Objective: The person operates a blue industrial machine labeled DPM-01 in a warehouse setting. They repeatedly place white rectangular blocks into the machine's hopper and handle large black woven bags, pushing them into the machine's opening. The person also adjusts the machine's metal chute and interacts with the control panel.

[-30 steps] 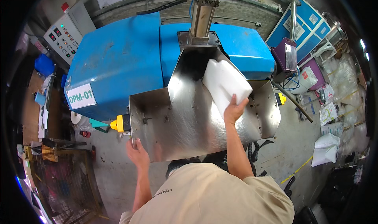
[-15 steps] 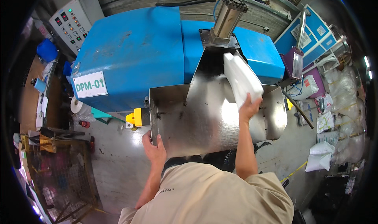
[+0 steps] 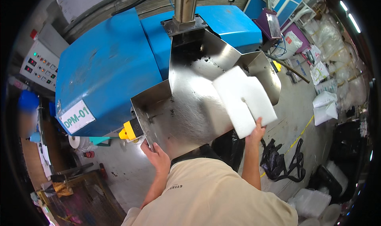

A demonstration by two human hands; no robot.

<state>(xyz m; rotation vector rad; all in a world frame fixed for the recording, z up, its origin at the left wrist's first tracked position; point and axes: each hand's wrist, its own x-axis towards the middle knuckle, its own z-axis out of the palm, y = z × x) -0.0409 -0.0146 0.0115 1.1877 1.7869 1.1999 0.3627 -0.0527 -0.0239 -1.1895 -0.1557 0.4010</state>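
Note:
My right hand (image 3: 256, 134) grips the near edge of a white foam block (image 3: 245, 101), which has a narrow slot in its face. The block is held tilted over the right part of a shiny metal feed hopper (image 3: 188, 111). At the hopper's near left corner, my left hand (image 3: 158, 156) is closed on the rim, thumb and fingers on either side of the sheet metal. Dark specks and smears mark the hopper's throat and side walls.
Behind the hopper stands a blue machine (image 3: 107, 63) with an upright metal cylinder (image 3: 185, 7). A yellow-and-black switch (image 3: 127, 131) juts out at the left. Crumpled black plastic (image 3: 278, 162) lies on the floor at right. A control cabinet (image 3: 41, 63) stands far left.
My right hand has drawn the foam block back from the hopper's throat toward me, turning its broad face up. My left hand stays on the rim. The whole view has swung rightward.

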